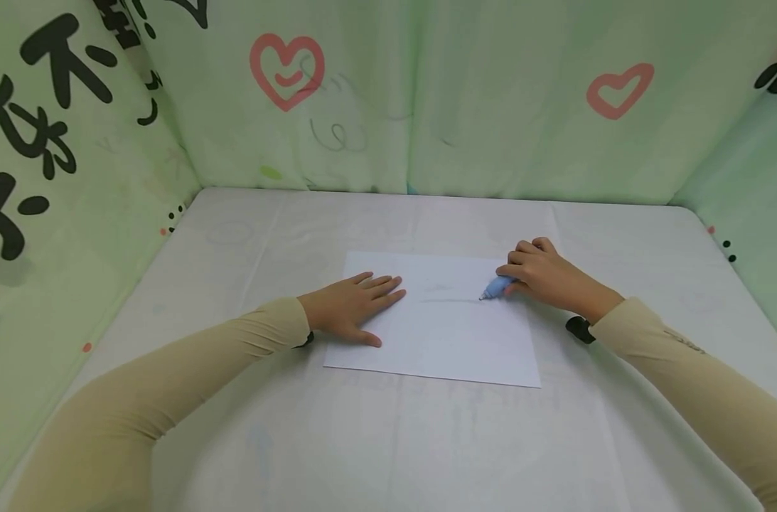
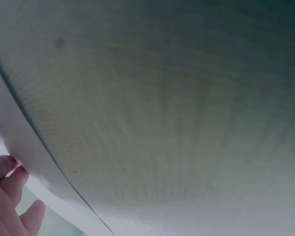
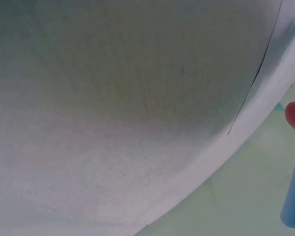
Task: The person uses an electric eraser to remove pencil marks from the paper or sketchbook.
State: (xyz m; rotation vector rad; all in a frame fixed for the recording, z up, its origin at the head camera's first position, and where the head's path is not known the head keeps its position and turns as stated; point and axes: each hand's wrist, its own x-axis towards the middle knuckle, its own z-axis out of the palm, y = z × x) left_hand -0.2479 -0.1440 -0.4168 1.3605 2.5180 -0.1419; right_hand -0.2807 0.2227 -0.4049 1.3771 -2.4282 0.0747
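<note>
Hanging along the far left, a pale green curtain (image 1: 126, 185) with bold black characters borders the white desk (image 1: 375, 441). From that side a beige left sleeve (image 1: 190, 384) reaches in, and above it, on the back wall, sits a red heart with a smile (image 1: 288, 80). The left hand (image 1: 350, 307) rests palm down with its fingers straight and spread, thumb apart, on the left part of a white sheet of paper (image 1: 426, 341). The sheet lies flat on the desk between the two hands, and a thin grey stroke (image 1: 448, 300) runs sideways across it. At the right end of that stroke is the tip of a light blue pen-like tool (image 1: 498, 286), tilted; it seems to touch the paper, though the wrist view shows only part of the barrel. The right hand (image 1: 548, 277) grips the tool with curled fingers, over the sheet's right edge. Just beyond come a black device (image 1: 580, 329) at the wrist, the right sleeve (image 1: 702, 377) and, up on the curtain, a second heart (image 1: 646, 71).
</note>
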